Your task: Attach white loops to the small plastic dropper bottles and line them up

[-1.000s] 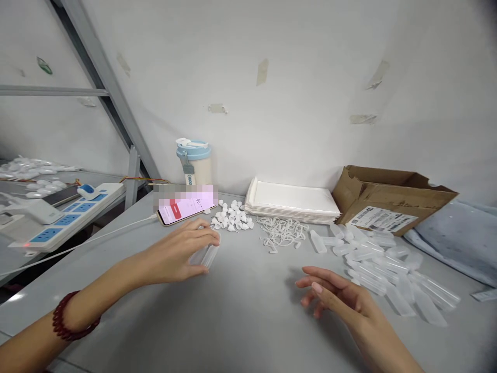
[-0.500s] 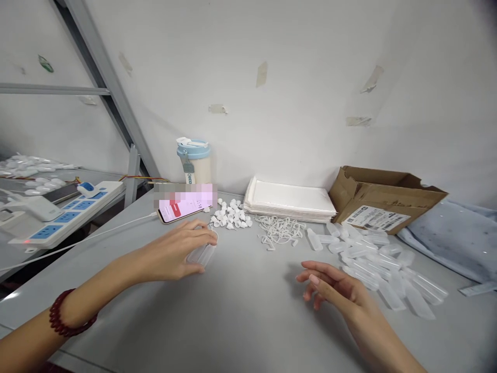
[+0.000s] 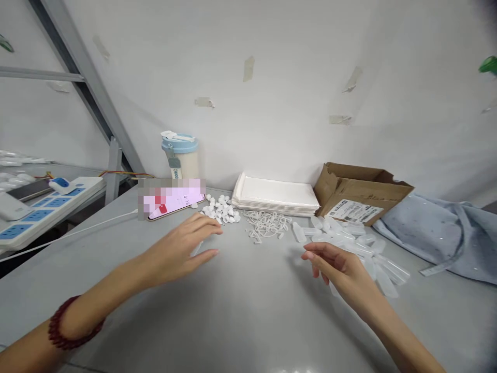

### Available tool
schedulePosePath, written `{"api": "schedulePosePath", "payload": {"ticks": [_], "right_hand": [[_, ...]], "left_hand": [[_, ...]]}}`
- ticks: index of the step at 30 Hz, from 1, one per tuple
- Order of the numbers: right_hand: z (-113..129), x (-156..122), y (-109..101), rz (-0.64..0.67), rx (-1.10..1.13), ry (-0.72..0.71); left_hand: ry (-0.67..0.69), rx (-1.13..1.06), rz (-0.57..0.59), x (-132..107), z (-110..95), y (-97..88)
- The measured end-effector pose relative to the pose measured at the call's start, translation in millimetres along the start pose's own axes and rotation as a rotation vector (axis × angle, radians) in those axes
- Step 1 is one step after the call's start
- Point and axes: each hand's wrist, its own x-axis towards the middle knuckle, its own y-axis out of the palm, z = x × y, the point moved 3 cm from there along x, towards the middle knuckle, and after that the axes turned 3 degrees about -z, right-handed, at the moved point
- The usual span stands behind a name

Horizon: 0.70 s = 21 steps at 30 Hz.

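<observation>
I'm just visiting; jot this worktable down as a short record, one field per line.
Left hand: open, a clear plastic piece partly hidden behind it
Right hand: loosely curled by the clear tubes; grip unclear
Small parts: white caps, tangled white strips
Back: cup, white flat stack, cardboard box
Near the caps: phone

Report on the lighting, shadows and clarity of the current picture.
In the head view, the light is diffuse, with a soft shadow on the grey tabletop beside the right hand; in the head view, pixelation hides part of the smartphone; in the head view, the translucent plastic bottles blend into each other, and the picture's upper right corner darkens.
</observation>
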Motion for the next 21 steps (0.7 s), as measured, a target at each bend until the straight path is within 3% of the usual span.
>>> {"api": "schedulePosePath", "payload": {"ticks": [3, 6, 11, 16, 21], "right_hand": [[-3, 4, -10, -0.062, -0.199, -0.051], [-7, 7, -20, -0.059, -0.385, -0.106], [-8, 5, -30, -0.101, -0.719, -0.050], [-9, 0, -28, -0.011, -0.960, 0.059], [-7, -4, -18, 0.115, -0.862, -0.025]], "left_hand": [[0.071, -0.020, -0.038, 20, -25, 24.1], [0.160, -0.004, 0.006, 39, -45, 49.6], [0.230, 0.079, 0.028, 50, -52, 75.7], [0.182, 0.010, -0.115, 39, -49, 76.6], [0.017, -0.213, -0.177, 31, -53, 63.0]]}}
